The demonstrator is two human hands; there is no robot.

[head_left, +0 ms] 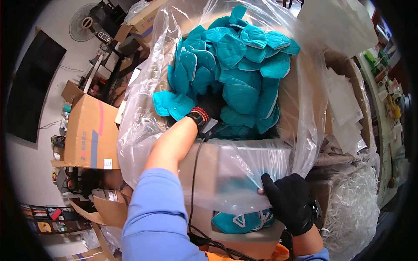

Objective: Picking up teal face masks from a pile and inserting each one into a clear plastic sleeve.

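A large cardboard box (300,95) lined with a clear plastic bag (156,61) stands before me, heaped with teal cup-shaped face masks (230,50). My left hand (211,105), in a black glove, reaches down among the masks; its fingers are lost in shadow, so what they hold does not show. On that wrist sit a red beaded bracelet and a dark band with a small device and cable (194,174). My right hand (287,200), also black-gloved, pinches the near edge of the bag between thumb and fingers. Just below that edge lies another teal mask (237,222) with white straps.
A closed cardboard carton (89,132) stands at the left. Right of the masks is another box with white sheets (344,95), and below it a bag of white shredded strips (350,213). A green work table (385,148) with small items runs along the far right.
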